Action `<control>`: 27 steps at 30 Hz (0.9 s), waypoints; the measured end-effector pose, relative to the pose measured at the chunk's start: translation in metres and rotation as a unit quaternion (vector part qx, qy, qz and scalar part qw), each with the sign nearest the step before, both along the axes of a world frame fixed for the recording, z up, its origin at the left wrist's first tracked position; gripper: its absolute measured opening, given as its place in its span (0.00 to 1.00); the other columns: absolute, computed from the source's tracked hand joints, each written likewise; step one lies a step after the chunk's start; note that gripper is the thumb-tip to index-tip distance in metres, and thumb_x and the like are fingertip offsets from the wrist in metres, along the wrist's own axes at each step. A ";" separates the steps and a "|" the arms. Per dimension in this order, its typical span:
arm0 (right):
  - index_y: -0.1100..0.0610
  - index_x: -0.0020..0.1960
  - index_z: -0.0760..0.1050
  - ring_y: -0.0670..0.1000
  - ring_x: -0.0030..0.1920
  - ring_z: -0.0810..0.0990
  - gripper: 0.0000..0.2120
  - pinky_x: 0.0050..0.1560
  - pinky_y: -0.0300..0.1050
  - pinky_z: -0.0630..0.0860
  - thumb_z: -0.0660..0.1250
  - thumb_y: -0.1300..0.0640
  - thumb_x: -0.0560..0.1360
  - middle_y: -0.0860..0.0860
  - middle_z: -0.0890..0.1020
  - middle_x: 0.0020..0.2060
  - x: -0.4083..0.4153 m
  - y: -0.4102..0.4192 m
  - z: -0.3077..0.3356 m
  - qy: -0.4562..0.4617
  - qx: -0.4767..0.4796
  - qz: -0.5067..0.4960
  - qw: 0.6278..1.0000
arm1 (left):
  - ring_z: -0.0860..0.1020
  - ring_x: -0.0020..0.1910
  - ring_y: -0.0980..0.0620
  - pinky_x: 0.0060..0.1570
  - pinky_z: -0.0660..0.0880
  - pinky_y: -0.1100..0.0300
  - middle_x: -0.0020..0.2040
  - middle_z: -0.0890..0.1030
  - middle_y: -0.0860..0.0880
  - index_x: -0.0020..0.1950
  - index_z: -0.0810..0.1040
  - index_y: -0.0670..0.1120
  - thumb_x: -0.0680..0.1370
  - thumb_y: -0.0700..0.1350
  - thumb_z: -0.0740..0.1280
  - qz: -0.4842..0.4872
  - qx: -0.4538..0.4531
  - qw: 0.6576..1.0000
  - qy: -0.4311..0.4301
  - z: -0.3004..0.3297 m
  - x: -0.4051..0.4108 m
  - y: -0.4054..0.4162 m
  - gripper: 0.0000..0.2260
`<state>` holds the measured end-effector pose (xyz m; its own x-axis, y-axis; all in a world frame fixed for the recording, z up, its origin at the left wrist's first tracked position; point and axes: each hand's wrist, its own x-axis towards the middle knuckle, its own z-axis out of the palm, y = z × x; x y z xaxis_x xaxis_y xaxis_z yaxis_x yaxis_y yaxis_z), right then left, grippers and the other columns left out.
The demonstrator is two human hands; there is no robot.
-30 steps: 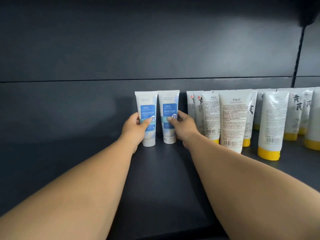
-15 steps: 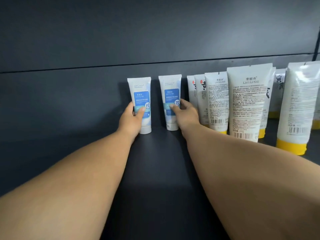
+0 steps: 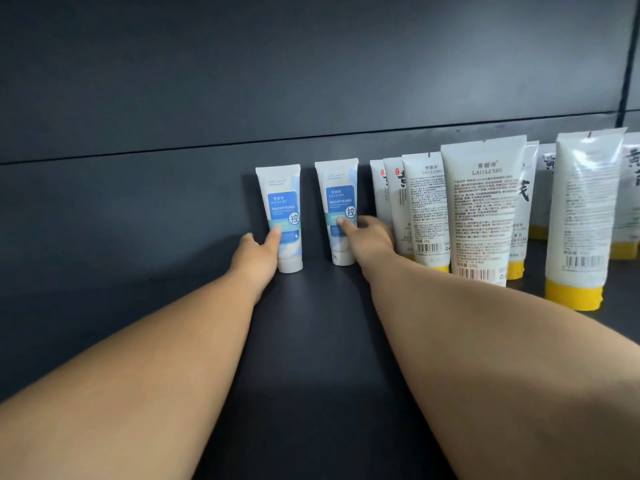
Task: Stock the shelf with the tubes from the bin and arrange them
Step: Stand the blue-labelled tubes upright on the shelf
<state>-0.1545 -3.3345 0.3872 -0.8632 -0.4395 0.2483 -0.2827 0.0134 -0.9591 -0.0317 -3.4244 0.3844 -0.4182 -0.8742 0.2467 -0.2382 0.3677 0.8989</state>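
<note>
Head view: both bare arms reach far across the dark shelf. The left hand holds the left blue-label tube, thumb on its front, grip clamped on its lower part. The right hand pinches the right blue-label tube likewise. Both tubes stand upright on their caps at the far wall, slightly apart, left of the yellow-capped tubes.

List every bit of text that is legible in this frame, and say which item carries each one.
"LAO LI SHI": on the big yellow-capped tube turned back side out, under three Chinese characters.
"LAO LI SHI": smaller, on the yellow-capped tube to its left.
"控": in a white circle on the left blue-label tube and the right blue-label tube.
Script line atop both blue-label tubes, fine print and barcode digits: too small or blurred.
</note>
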 end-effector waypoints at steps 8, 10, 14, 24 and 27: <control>0.63 0.62 0.72 0.59 0.60 0.75 0.20 0.55 0.45 0.71 0.62 0.50 0.77 0.59 0.78 0.59 0.035 0.026 0.007 0.051 0.132 -0.020 0.990 | 0.73 0.55 0.44 0.46 0.65 0.61 0.57 0.76 0.45 0.57 0.72 0.44 0.81 0.48 0.53 0.063 -0.197 0.967 -0.146 0.006 0.067 0.057 0.13; 0.63 0.63 0.71 0.59 0.61 0.74 0.19 0.53 0.43 0.69 0.61 0.51 0.78 0.59 0.77 0.61 0.054 0.042 0.008 0.074 0.157 -0.014 0.985 | 0.73 0.54 0.44 0.47 0.68 0.58 0.56 0.76 0.46 0.55 0.72 0.45 0.80 0.47 0.52 0.076 -0.243 0.947 -0.197 0.007 0.079 0.071 0.12; 0.63 0.66 0.67 0.59 0.64 0.71 0.21 0.61 0.47 0.68 0.60 0.52 0.78 0.60 0.73 0.63 0.094 0.076 0.007 0.178 0.233 0.021 0.956 | 0.74 0.54 0.45 0.50 0.71 0.56 0.56 0.77 0.47 0.56 0.72 0.46 0.80 0.48 0.51 0.087 -0.307 0.909 -0.268 0.012 0.099 0.104 0.12; 0.58 0.60 0.72 0.56 0.56 0.73 0.15 0.54 0.47 0.70 0.57 0.52 0.79 0.54 0.78 0.56 0.193 0.191 0.018 0.520 0.214 0.039 0.826 | 0.76 0.51 0.46 0.51 0.70 0.54 0.47 0.81 0.49 0.51 0.76 0.45 0.78 0.51 0.46 0.065 -0.546 0.779 -0.301 0.038 0.192 0.177 0.20; 0.59 0.45 0.80 0.58 0.39 0.80 0.09 0.36 0.48 0.78 0.66 0.55 0.70 0.54 0.83 0.38 0.216 0.223 0.022 0.569 0.096 -0.033 0.816 | 0.79 0.36 0.45 0.37 0.74 0.54 0.31 0.80 0.50 0.37 0.78 0.44 0.73 0.51 0.46 0.075 -0.582 0.758 -0.284 0.036 0.216 0.207 0.22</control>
